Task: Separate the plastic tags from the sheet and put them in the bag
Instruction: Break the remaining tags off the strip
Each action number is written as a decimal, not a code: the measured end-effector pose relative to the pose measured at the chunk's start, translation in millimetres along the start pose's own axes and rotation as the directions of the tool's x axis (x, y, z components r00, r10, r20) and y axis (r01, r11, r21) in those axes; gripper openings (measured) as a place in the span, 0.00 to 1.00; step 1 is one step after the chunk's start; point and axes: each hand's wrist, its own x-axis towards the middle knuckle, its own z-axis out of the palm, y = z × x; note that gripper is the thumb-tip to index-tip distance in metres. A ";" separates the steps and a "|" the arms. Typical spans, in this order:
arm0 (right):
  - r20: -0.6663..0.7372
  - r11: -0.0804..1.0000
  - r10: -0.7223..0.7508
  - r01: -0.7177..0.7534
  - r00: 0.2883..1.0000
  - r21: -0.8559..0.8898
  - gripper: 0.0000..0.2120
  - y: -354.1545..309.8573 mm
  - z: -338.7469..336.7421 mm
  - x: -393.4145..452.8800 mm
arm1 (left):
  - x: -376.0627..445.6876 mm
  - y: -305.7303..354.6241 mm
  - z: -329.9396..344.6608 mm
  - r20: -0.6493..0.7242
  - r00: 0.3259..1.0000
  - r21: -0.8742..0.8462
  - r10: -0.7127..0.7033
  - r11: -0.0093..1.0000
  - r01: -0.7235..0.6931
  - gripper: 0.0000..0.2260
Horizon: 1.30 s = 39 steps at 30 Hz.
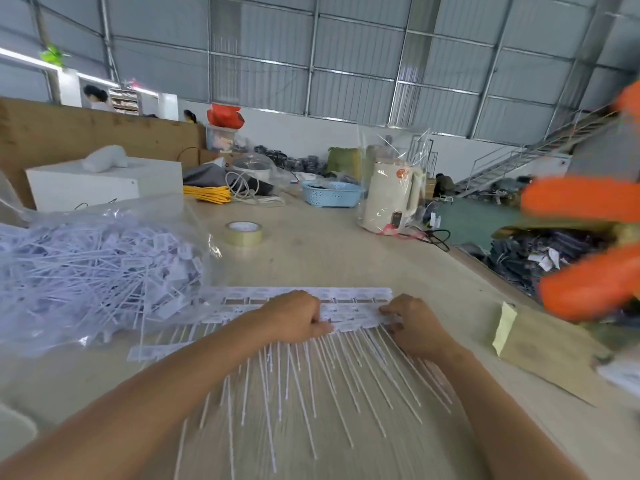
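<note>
White plastic tag sheet (pixel 346 299) flat on table (pixel 311 251); left hand (pixel 294 315) and right hand (pixel 414 325) both pinching tags on it, bag (pixel 97 258) of loose tags left

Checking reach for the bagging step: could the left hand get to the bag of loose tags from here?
Probably yes: the left hand grips the tag sheet, and the clear bag lies just left, nothing between.
</note>
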 end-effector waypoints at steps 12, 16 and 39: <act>-0.037 0.805 0.143 -0.094 0.989 0.586 0.04 -3.3 -40.6 -8.8 | -6.1 0.0 -53.0 0.123 0.992 -0.508 0.020 0.860 0.046 0.13; -0.080 0.972 0.070 -0.050 0.994 0.228 0.04 2.0 -37.4 -8.9 | -8.4 5.1 -45.6 0.233 0.972 -0.384 0.042 0.922 0.053 0.13; 0.167 0.500 0.111 -0.200 0.980 0.843 0.09 -29.3 -17.1 -14.1 | 11.4 45.1 -29.2 0.168 0.986 -0.185 -0.010 0.982 0.041 0.12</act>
